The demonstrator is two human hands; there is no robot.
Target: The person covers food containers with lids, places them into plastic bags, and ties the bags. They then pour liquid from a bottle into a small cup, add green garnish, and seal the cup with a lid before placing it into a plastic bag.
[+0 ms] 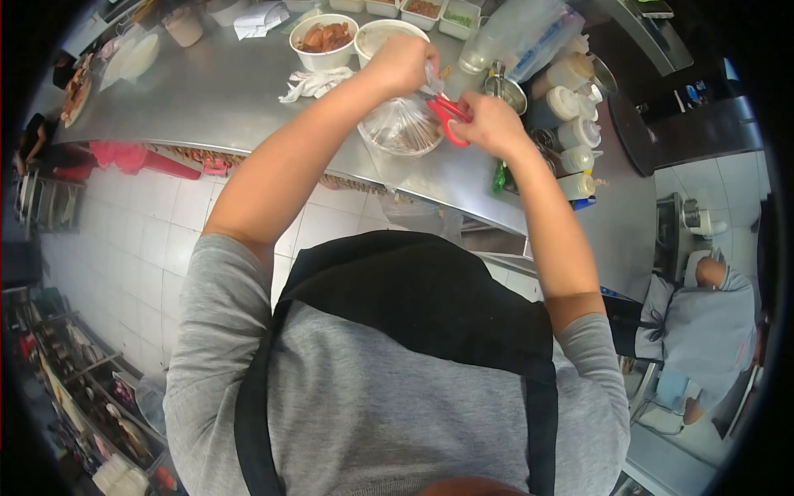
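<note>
A bowl wrapped in a clear plastic bag [400,131] stands near the front edge of the steel counter. My left hand [404,64] is closed on the bag's gathered top and pulls it up above the bowl. In my right hand [495,124] are red-handled scissors [451,124], with their blades pointing toward the gathered plastic. Whether the blades touch or cut the plastic is too small to tell. Behind my left hand stands a white tub [368,37], partly hidden. Beside it is a white bowl of brown, glossy food [323,39]. A crumpled white cloth [314,83] lies in front of that bowl.
Several squeeze bottles [576,132] line the counter at the right of my right hand. Small containers of chopped ingredients [456,18] and a large clear plastic bag [529,37] sit at the back. A co-worker in a grey shirt [707,331] bends over at the far right.
</note>
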